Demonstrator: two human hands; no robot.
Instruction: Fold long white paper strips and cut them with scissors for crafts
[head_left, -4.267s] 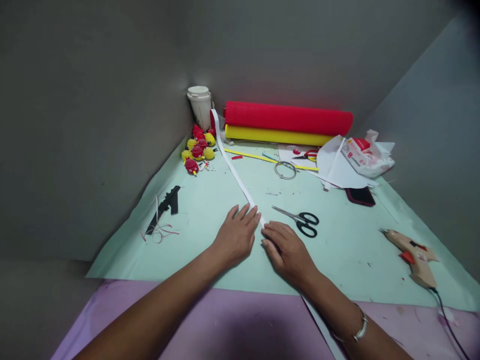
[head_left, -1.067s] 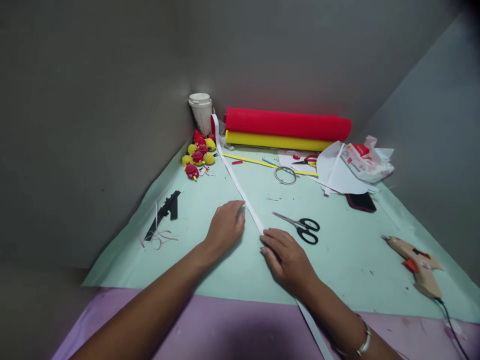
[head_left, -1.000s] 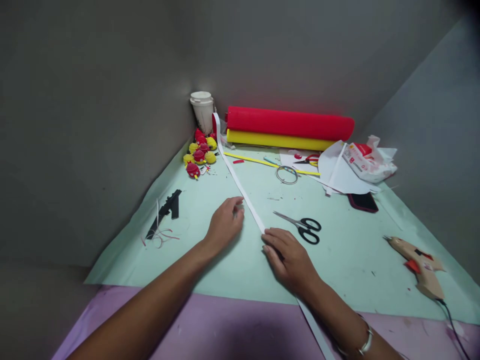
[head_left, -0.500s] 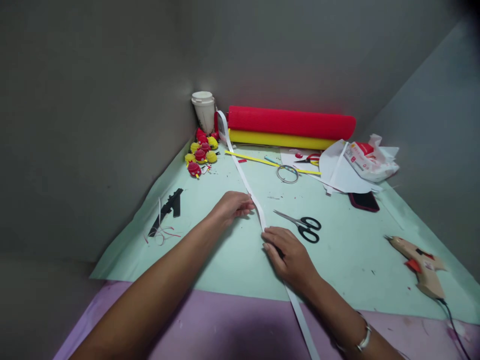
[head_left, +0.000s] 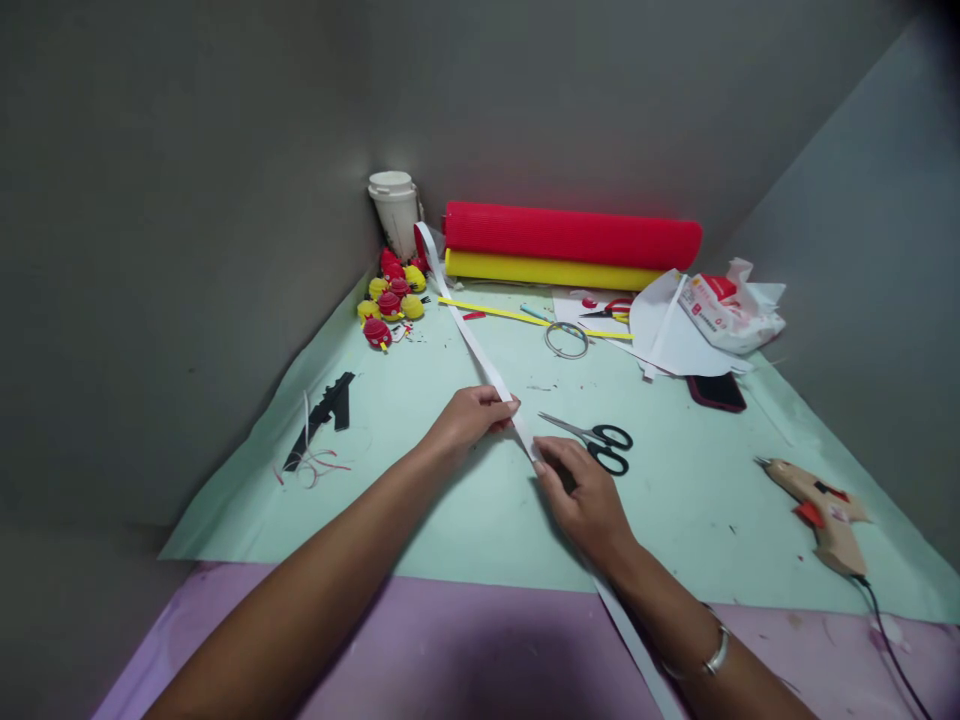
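A long white strip (head_left: 480, 357) runs from the far left of the table, through both hands, down past the near edge. Its far end curls up beside the white cup, where a red underside shows. My left hand (head_left: 474, 417) is closed, pinching the strip between thumb and fingers. Just nearer to me, my right hand (head_left: 581, 492) also grips the strip, thumb on one side and fingers on the other. Black-handled scissors (head_left: 600, 440) lie right beside my right hand, blades pointing left.
At the back lie a red roll (head_left: 574, 235) and a yellow roll (head_left: 555, 270). Small red and yellow balls (head_left: 390, 303) cluster by the white cup (head_left: 396, 210). Black pieces (head_left: 322, 420) lie left; a wire coil (head_left: 566, 340), tissue pack (head_left: 735, 310), phone (head_left: 716, 392) and glue gun (head_left: 817, 510) lie right.
My left hand has slid slightly nearer along the strip and pinches it. My right hand has turned from lying over the strip to gripping it. The view has shifted a little.
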